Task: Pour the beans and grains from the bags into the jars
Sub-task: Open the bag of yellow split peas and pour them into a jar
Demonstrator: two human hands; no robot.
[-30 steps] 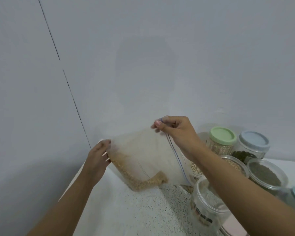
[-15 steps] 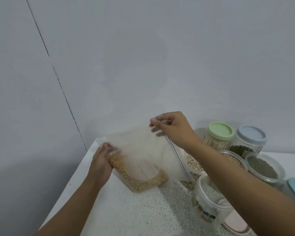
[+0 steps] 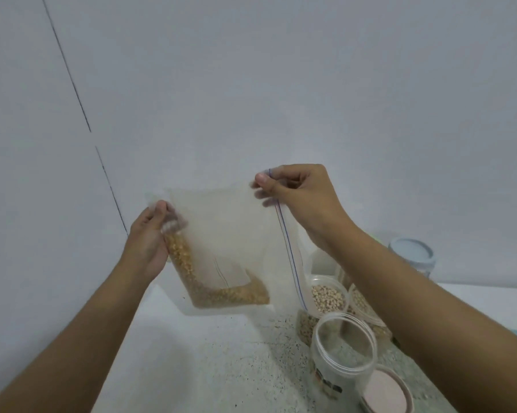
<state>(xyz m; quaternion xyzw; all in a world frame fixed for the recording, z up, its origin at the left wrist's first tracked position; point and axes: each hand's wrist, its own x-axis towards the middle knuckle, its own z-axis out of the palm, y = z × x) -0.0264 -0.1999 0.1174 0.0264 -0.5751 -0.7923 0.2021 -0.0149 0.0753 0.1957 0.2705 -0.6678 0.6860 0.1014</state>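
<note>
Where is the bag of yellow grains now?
In the head view the bag is mid-frame, held above the counter; the left hand grips its left edge, the right hand pinches its zip corner, and open jars stand right of it.

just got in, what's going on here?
A person holds a clear zip bag above the counter with both hands: the left hand grips its side, the right hand pinches the zip corner. Yellow grains sit in the bag's bottom. An open jar stands below to the right, seemingly empty; nothing is pouring yet.
</note>
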